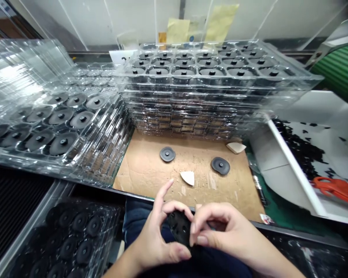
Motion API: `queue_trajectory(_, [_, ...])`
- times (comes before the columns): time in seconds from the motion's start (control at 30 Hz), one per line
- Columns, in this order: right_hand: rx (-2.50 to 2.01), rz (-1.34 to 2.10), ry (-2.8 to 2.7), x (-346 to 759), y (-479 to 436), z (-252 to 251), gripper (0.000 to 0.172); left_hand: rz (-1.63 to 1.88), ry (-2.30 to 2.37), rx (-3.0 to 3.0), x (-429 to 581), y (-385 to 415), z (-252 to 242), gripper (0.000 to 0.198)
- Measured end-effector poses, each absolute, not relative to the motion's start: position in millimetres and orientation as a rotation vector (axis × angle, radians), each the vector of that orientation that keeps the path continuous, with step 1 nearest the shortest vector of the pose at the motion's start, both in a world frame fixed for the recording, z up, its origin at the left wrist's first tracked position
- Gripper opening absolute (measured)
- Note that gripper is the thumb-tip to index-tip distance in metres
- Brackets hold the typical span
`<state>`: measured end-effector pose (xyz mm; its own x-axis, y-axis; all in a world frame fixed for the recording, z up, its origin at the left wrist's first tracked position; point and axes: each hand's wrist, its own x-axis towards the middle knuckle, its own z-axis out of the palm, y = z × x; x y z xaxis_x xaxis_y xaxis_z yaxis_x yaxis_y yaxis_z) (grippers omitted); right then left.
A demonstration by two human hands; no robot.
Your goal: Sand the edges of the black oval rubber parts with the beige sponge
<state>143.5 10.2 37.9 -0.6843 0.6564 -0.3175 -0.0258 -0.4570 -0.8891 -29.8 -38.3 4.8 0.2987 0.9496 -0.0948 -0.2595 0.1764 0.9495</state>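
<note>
My left hand (159, 235) and my right hand (217, 231) hold a black rubber disc (179, 227) between them, just above my lap. Fingers of both hands pinch its edges, and much of it is hidden behind them. Beyond my hands lies a cardboard sheet (150, 181) carrying two more black discs (167, 154) (220, 165), each with a central stud. A small white triangular scrap (187, 177) sits near its middle, closest to my hands, and a second pale piece (236, 147) rests at the back right.
A tall stack of clear plastic trays (191, 104) rises behind the cardboard, with black discs in its top tray. Another clear tray (110, 131) of discs stands to the left. A lower tray (104, 231) sits at front left. A white bin (295, 154) at right holds black scraps and orange pieces.
</note>
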Motion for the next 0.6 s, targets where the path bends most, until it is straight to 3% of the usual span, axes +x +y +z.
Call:
queue_trajectory(0.13, [-0.809, 2.241, -1.187, 141.9, 1.8, 38.1, 0.002, 1.003, 0.847, 1.022, -28.7, -40.8, 4.1, 0.11])
queue_trajectory(0.23, [-0.809, 2.168, -1.143, 143.2, -5.8, 37.5, 0.011, 0.99, 0.867, 1.08, -28.2, -41.0, 3.1, 0.106])
queue_trajectory(0.33, [-0.917, 2.077, -1.096, 148.0, -16.2, 35.4, 0.008, 0.971, 0.877, 1.136, -25.8, -42.3, 1.9, 0.102])
queue_trajectory(0.6, [-1.296, 1.501, -1.112, 182.3, -51.3, 31.1, 0.01, 1.094, 0.887, 1.239, -9.2, -43.1, -3.6, 0.094])
